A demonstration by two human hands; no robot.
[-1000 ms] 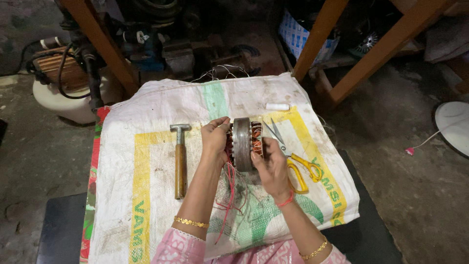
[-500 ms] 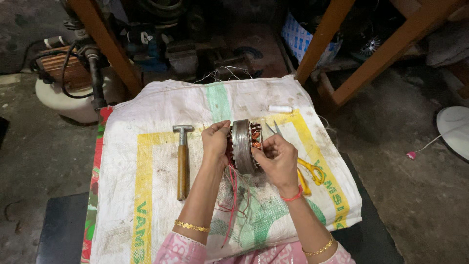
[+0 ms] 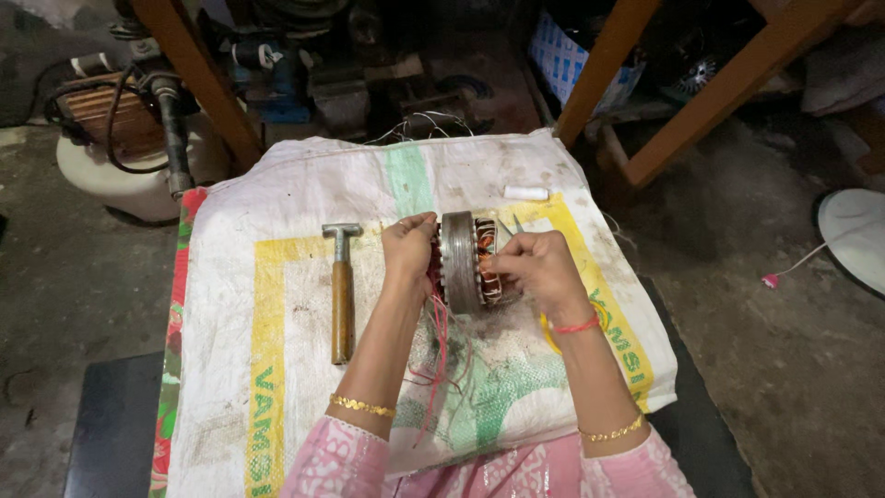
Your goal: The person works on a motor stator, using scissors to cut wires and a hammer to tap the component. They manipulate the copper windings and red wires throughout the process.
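Your left hand [image 3: 408, 247] grips the left face of a round motor stator [image 3: 466, 263], fingers curled over its upper rim and thumb pressed against the side, so the hand is closed around the part and steadies it on edge. The stator stands upright near the middle of a white woven sack [image 3: 304, 184] spread over your work surface, its grey metal ring facing you edge-on and its copper windings showing on the right face. Your right hand [image 3: 539, 267] is at the stator's three o'clock, fingers bunched together and pressed into the windings; they look to be pinching at the wire there, though the exact strand between the fingertips is too small to make out. Thin red and pink lead wires [image 3: 435, 355] trail from the stator's six o'clock down the sack toward your lap. At the stator's nine o'clock, well apart from your left hand, a hammer [image 3: 341, 295] with a wooden handle lies flat, its metal head pointing to twelve o'clock. At about one o'clock from the stator a small white cylinder [image 3: 526, 193] rests on the sack near its far edge. Beyond the sack at eleven o'clock a cream-coloured tank with a dark hose [image 3: 129, 175] sits on the ground, and at three o'clock, far off the sack, a white round plate-like object [image 3: 853, 240] lies on the floor.
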